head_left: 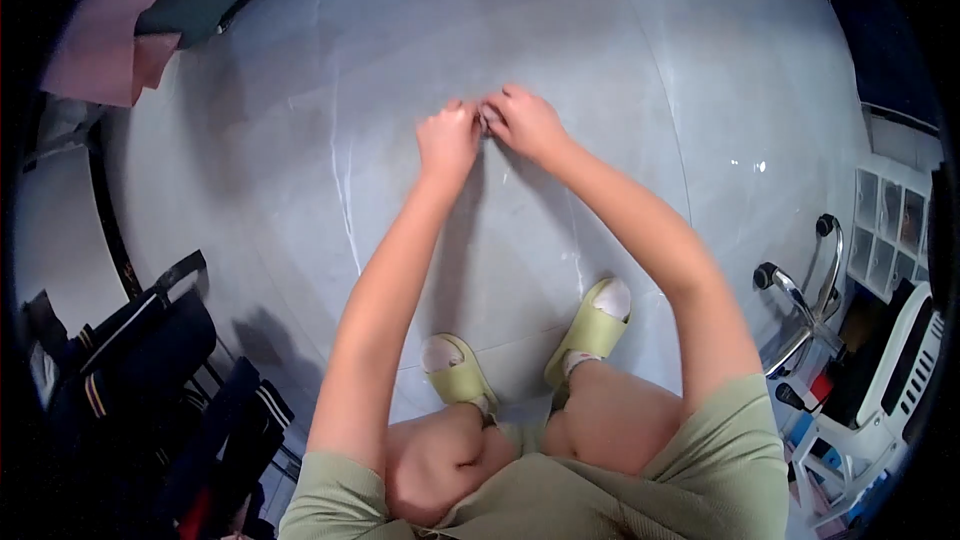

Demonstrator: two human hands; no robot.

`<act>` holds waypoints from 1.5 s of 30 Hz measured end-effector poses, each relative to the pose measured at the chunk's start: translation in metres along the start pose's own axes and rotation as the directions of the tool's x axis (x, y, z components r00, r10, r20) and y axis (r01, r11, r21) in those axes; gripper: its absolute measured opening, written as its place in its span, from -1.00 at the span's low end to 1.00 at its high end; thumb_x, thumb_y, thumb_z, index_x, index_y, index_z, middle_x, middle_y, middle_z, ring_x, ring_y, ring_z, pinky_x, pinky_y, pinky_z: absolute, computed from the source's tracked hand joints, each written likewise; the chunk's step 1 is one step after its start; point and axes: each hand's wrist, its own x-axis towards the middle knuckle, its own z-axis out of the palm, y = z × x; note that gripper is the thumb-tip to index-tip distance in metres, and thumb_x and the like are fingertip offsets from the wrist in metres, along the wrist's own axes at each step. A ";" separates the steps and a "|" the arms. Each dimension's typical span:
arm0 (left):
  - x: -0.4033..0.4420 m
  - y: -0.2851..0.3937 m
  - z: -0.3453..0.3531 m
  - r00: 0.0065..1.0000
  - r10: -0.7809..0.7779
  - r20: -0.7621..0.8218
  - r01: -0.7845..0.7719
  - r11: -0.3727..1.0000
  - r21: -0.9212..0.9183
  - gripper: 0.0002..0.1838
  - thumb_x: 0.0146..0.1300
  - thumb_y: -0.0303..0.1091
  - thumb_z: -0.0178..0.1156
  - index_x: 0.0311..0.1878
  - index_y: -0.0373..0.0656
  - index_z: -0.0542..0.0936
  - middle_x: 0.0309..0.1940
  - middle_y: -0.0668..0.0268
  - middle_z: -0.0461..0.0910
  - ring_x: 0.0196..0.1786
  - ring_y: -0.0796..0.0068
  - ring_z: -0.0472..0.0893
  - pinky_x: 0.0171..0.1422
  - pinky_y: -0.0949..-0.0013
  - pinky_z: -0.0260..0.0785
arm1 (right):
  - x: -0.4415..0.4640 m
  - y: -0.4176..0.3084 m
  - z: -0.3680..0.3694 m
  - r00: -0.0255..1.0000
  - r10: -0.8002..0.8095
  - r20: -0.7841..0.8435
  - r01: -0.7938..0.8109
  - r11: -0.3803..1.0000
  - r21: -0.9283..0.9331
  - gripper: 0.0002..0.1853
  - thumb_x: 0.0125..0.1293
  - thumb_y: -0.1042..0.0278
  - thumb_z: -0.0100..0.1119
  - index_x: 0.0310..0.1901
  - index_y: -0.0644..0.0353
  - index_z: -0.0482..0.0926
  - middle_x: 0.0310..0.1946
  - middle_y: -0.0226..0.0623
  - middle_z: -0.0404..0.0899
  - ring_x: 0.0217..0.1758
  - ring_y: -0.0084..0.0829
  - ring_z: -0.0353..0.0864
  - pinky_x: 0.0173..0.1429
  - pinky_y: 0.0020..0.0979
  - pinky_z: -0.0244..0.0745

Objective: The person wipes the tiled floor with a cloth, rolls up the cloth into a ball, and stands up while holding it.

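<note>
My left hand [447, 138] and my right hand [530, 124] meet in front of me above the tiled floor, both with curled fingers. Between their fingertips sits a small greyish, soft-looking piece [488, 116], mostly covered by the fingers, so its kind cannot be told. The right fingers pinch it, and the left fingers close against its other side. Both arms reach forward over my bent knees.
Pale grey tiles [400, 50] stretch beneath me, under my green slippers [595, 322]. Dark clothes with striped trim [140, 360] hang at left. A pink cloth [105, 30] is upper left. At right are chrome chair legs [800, 300], a drawer unit [888, 215] and a white stool [890, 370].
</note>
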 end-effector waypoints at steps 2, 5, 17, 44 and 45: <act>-0.032 0.003 0.001 0.997 0.072 0.004 -0.071 0.994 -0.083 -0.82 0.04 -0.34 0.25 -0.23 0.00 0.59 -0.35 0.28 0.59 -0.37 0.16 0.62 -0.40 0.19 0.44 | -0.033 -0.004 -0.005 0.998 -0.056 0.034 0.054 0.996 0.071 -0.77 0.18 0.28 0.15 -0.13 0.07 0.56 -0.30 -0.14 0.48 -0.26 -0.08 0.57 -0.21 -0.13 0.53; -0.080 0.022 -0.001 0.989 0.052 0.137 -0.024 0.980 -0.198 -0.78 0.05 -0.33 0.25 -0.18 0.00 0.58 -0.34 0.26 0.59 -0.37 0.16 0.62 -0.37 0.16 0.45 | -0.091 -0.008 -0.007 0.991 -0.029 0.134 0.017 0.996 0.084 -0.73 0.19 0.26 0.16 -0.07 0.06 0.55 -0.29 -0.17 0.46 -0.28 -0.09 0.56 -0.24 -0.15 0.53; -0.037 0.029 0.016 0.998 -0.003 0.068 0.016 0.980 -0.201 -0.80 0.07 -0.46 0.18 -0.19 -0.07 0.57 -0.31 0.24 0.58 -0.35 0.11 0.61 -0.34 0.13 0.47 | -0.052 0.007 -0.001 0.998 0.064 -0.017 -0.062 0.992 0.109 -0.75 0.11 0.35 0.25 -0.14 0.08 0.58 -0.32 -0.20 0.47 -0.29 -0.09 0.56 -0.25 -0.17 0.52; 0.007 0.067 0.038 0.994 -0.101 0.041 0.107 0.980 -0.167 -0.81 0.10 -0.40 0.20 -0.17 -0.08 0.58 -0.23 0.21 0.62 -0.33 0.09 0.63 -0.31 0.15 0.50 | -0.029 0.040 -0.025 0.980 0.116 -0.160 -0.097 0.987 0.126 -0.68 0.01 0.53 0.25 -0.14 0.04 0.63 -0.21 -0.19 0.43 -0.08 -0.14 0.48 0.00 -0.21 0.45; 0.017 0.059 0.036 0.991 -0.134 0.025 0.136 0.980 -0.143 -0.80 0.10 -0.40 0.21 -0.16 -0.08 0.59 -0.22 0.19 0.63 -0.32 0.07 0.63 -0.28 0.12 0.49 | -0.014 0.041 -0.021 0.980 0.089 -0.176 -0.069 0.991 0.119 -0.69 0.01 0.53 0.24 -0.15 0.05 0.63 -0.21 -0.19 0.43 -0.08 -0.13 0.49 0.01 -0.21 0.46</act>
